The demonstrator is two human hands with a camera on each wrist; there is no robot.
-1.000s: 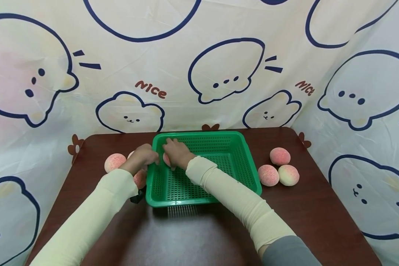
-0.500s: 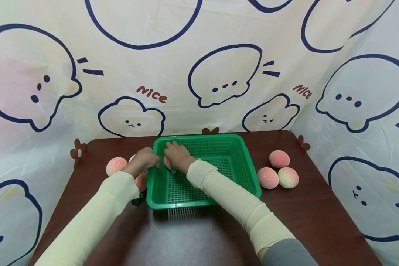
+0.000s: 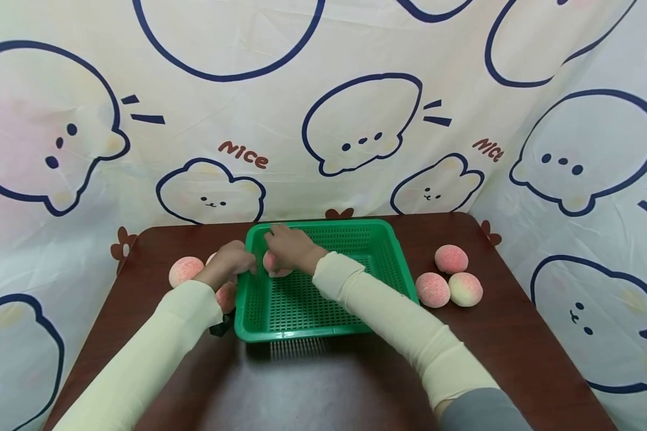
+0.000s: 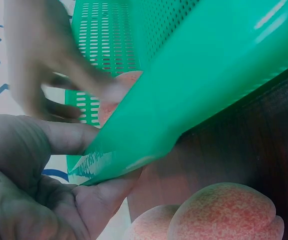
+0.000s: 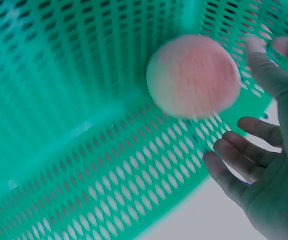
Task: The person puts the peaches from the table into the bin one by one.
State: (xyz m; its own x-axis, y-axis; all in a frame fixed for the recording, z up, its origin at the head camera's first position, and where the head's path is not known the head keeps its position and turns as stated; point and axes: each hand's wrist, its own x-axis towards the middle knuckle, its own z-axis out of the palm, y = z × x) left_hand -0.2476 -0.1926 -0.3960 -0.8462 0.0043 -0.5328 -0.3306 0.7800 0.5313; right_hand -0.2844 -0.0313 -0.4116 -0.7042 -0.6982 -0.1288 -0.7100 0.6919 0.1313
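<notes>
A green plastic basket [image 3: 313, 299] with slotted walls stands on the table. My left hand [image 3: 230, 260] grips its left rim; the left wrist view shows thumb and fingers on either side of the rim [image 4: 133, 130]. Inside the basket's far left corner lies a pink peach [image 5: 194, 75]. Just beside that peach is my right hand [image 3: 292, 246], its fingers spread and apart from the fruit in the right wrist view. Left of the basket are more peaches [image 3: 186, 272], partly hidden by my left hand and sleeve.
Three peaches [image 3: 433, 290] sit together on the table right of the basket. A small black object [image 3: 222, 326] shows under the left sleeve. The dark brown table [image 3: 323, 395] ends at a patterned cloth [image 3: 280, 120] behind and at both sides.
My right hand has shifted slightly right and up off the peach in the basket, and more of that peach shows. My left hand keeps its hold on the rim.
</notes>
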